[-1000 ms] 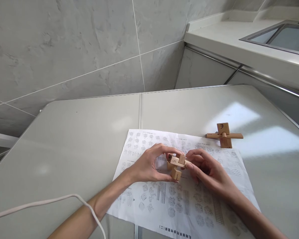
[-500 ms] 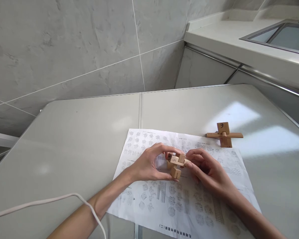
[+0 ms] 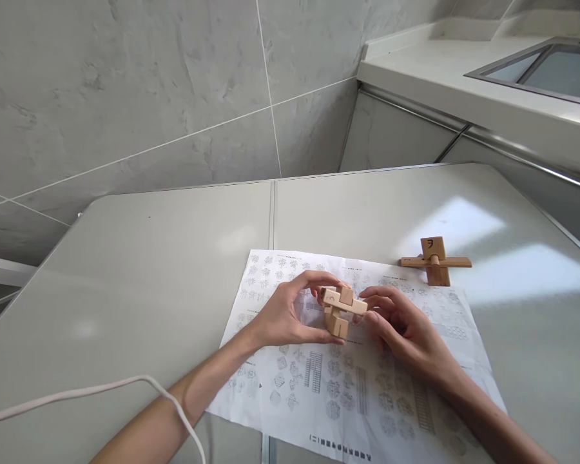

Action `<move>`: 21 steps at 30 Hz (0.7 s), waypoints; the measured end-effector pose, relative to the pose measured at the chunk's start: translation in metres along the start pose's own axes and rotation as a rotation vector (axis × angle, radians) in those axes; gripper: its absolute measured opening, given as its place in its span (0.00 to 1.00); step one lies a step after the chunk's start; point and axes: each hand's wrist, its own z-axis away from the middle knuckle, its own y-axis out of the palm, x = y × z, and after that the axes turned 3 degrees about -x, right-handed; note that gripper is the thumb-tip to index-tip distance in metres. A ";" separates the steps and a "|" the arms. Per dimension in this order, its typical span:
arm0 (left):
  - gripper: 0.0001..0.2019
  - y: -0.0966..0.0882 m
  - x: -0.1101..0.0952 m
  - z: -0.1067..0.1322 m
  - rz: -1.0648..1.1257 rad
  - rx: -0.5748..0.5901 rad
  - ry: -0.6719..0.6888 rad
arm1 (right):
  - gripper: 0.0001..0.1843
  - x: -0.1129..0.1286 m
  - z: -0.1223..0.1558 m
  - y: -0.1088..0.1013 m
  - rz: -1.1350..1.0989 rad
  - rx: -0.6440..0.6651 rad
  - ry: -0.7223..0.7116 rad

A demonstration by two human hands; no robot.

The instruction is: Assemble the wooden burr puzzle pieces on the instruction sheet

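Note:
A partly interlocked set of notched wooden puzzle blocks (image 3: 339, 310) is held up over the printed sheet. My left hand (image 3: 290, 316) grips it from the left, thumb below and fingers above. One pale bar of the set points right, and a dark mark shows near its left end. Close to that right end is my right hand (image 3: 401, 325), its fingers curled but apart around the bar's tip. Whether a fingertip still touches the bar from behind is hard to see.
A second wooden puzzle assembly (image 3: 435, 261), cross-shaped, stands past the top right of the paper sheet (image 3: 299, 419), which carries printed diagrams. A white cable (image 3: 91, 389) crosses my left forearm. Behind the table (image 3: 174, 258) are a tiled wall and a counter (image 3: 415, 61).
The wooden blocks have tilted and turned slightly in my left hand. My right thumb and finger have loosened from the bar's right end, which now shows more.

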 end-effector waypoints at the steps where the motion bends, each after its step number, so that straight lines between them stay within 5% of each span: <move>1: 0.39 -0.001 0.000 0.000 0.025 -0.032 -0.014 | 0.12 -0.001 0.000 0.000 0.029 -0.007 -0.026; 5: 0.40 -0.004 0.004 -0.001 0.091 -0.144 -0.071 | 0.09 -0.007 0.000 0.005 0.253 0.033 -0.211; 11: 0.39 -0.003 0.006 0.001 0.126 -0.171 -0.114 | 0.18 -0.016 0.003 0.016 0.592 0.090 -0.493; 16: 0.39 0.000 0.004 0.000 0.066 -0.139 -0.072 | 0.11 -0.018 0.004 0.021 0.635 0.077 -0.489; 21: 0.40 0.000 0.003 -0.002 0.068 -0.133 -0.045 | 0.11 -0.011 0.003 0.017 0.412 0.025 -0.355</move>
